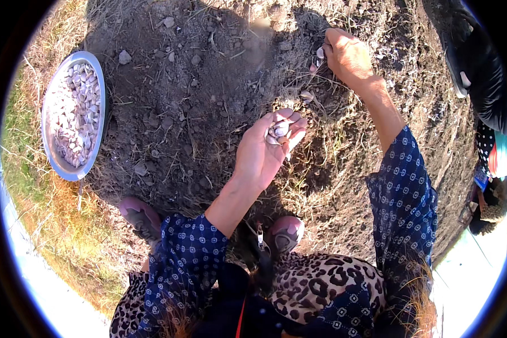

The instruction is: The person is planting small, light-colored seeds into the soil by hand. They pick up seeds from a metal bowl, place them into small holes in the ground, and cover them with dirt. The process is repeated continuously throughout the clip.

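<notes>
My left hand is palm up above the soil, its fingers curled around several garlic cloves. Farther forward and to the right, my right hand is low over the ground, knuckles up. A pale garlic clove shows beside its fingertips; whether the fingers grip it I cannot tell. Close by on the soil are a pinkish clove and another clove. On the left stands an oval-looking metal basin holding many garlic cloves.
Loose dark soil with clods and dry straw spreads ahead. My shoes are on the ground below my hands. Dry grass borders the left side. Another person in dark clothing is at the right edge, with colourful cloth nearby.
</notes>
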Demonstrator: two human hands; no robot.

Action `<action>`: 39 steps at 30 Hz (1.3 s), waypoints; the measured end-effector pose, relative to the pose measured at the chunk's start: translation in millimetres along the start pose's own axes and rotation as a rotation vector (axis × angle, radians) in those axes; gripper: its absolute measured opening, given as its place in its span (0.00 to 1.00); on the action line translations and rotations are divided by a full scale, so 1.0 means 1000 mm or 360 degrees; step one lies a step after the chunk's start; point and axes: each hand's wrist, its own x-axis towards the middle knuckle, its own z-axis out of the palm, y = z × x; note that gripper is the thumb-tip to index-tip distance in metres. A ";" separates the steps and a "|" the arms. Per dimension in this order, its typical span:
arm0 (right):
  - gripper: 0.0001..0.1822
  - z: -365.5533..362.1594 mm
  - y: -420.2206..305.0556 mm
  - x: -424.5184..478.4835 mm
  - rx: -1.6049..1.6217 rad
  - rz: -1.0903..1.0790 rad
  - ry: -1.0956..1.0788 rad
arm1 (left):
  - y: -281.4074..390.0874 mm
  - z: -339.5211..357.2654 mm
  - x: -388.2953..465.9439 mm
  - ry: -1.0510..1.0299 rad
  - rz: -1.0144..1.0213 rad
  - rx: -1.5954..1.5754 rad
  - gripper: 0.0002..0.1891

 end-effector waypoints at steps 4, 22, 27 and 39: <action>0.07 -0.002 -0.004 0.000 0.0023 -0.0065 -0.0310 | -0.002 -0.003 0.002 -0.0151 -0.0026 -0.0003 0.17; 0.12 -0.011 -0.005 -0.024 -0.0059 -0.0146 -0.0269 | -0.015 -0.015 -0.049 -0.0107 -0.0057 0.0048 0.13; 0.08 -0.011 -0.003 -0.030 -0.0094 -0.0033 -0.0315 | -0.017 -0.011 -0.053 -0.0107 -0.0061 0.0096 0.12; 0.06 -0.006 -0.028 -0.035 0.0263 0.0219 -0.0329 | -0.018 -0.017 -0.049 -0.0145 -0.0059 0.0064 0.14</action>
